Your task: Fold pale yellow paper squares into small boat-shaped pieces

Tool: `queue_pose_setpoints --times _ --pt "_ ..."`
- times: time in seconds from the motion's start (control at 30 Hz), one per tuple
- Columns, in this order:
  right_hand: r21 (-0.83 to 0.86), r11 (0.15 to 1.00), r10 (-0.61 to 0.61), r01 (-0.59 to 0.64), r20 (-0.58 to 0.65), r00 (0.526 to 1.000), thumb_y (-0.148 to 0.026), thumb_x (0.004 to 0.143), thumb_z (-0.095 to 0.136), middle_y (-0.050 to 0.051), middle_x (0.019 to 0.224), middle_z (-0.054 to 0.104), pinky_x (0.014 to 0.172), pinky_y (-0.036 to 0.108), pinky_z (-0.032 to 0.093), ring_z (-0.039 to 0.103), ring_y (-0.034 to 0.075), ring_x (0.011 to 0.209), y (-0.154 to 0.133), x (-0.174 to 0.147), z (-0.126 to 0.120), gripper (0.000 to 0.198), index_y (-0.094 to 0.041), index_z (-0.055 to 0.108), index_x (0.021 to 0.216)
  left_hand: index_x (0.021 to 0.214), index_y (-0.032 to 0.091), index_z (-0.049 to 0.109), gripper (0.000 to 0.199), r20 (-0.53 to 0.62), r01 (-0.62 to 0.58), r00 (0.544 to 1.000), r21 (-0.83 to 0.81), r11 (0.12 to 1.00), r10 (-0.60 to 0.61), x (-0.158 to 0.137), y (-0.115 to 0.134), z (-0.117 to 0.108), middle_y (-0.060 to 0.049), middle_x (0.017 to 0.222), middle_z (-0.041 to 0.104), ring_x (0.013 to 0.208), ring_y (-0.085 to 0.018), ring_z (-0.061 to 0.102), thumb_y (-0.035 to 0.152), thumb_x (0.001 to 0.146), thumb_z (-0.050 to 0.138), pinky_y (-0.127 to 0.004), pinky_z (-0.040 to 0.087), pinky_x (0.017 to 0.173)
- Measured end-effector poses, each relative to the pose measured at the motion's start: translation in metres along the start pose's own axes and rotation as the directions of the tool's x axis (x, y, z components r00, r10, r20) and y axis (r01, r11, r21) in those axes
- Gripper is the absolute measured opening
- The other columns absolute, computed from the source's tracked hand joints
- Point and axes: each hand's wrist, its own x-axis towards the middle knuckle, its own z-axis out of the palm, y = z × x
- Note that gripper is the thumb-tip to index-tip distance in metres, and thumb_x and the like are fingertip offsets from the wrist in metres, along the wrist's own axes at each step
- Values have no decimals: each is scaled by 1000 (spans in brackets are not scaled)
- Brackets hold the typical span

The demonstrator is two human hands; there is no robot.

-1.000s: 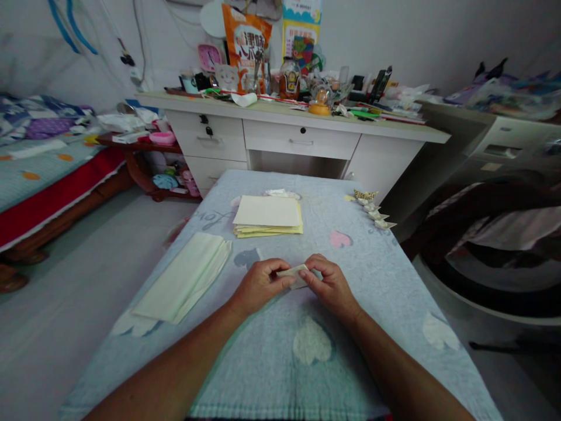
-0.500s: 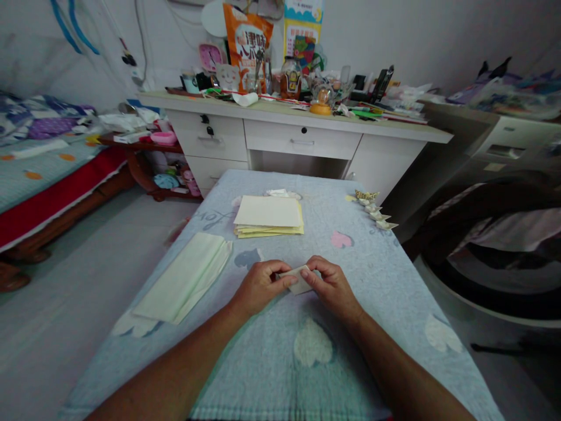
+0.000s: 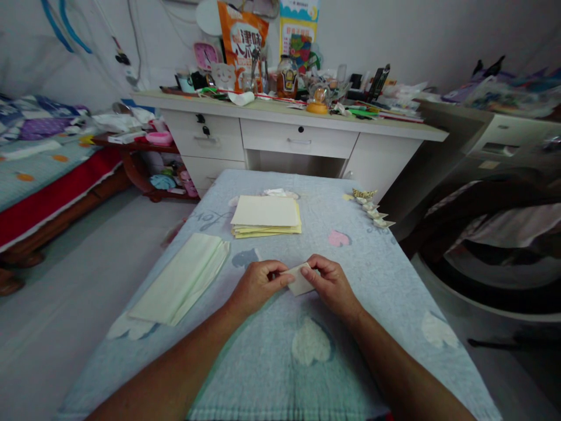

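While the near end of the blue cloth [image 3: 350, 380] was crossed by both forearms [image 3: 175, 348], a printed white heart [image 3: 312, 342] was framed between them. Just beyond it, a small pale paper [image 3: 300, 285] was held. Its left edge was pinched by the left hand [image 3: 260, 285], thumb on top; its upper right part was pinched by the right hand [image 3: 332, 283], thumb also on top, fingers partly hidden behind. Whether the cloth was touched by the paper could not be told. To the left, folded sheets [image 3: 177, 278] were laid at a slant, well apart from the paper. Farther on, a stack [image 3: 265, 211] was set down, topped white, yellow edges exposed below. A pink heart [image 3: 339, 238] was printed to its right. Near the far right edge, small folded shapes [image 3: 377, 215] were lined up, the farthest dark-patterned. The cloth was flanked by a bed [image 3: 39, 175] at left and a washer [image 3: 504, 140] at right. Past it, a white desk [image 3: 267, 133] was crowded: jar [image 3: 287, 79], orange bag [image 3: 241, 47], pink clock [image 3: 205, 56].
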Motion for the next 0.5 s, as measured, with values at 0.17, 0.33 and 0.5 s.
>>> queue_pose_setpoints --times 0.17,0.33,0.5 --pt "12 1000 18 -18 -19 1000 -41 84 61 -2 64 52 55 21 37 46 11 60 0 0 -1 25 -19 62 72 74 14 70 26 6 14 1000 -71 997 -13 1 0 -1 -1 68 66 64 -13 56 39 79 65 -22 41 60" --pt "-18 1000 10 -11 -30 1000 -41 84 61 -2 64 51 56 22 37 46 11 60 -1 0 -1 26 -19 61 71 71 13 70 25 17 35 999 -121 992 -33 2 1 -1 0 65 64 62 -12 54 37 77 66 -21 40 59" --pt "-16 1000 5 -6 -47 999 -41 84 61 -2 64 51 57 22 36 46 11 61 -2 0 -3 26 -18 60 71 73 13 68 23 -13 28 999 -198 980 -31 3 0 -1 0 66 63 62 -12 54 36 76 66 -21 40 59"
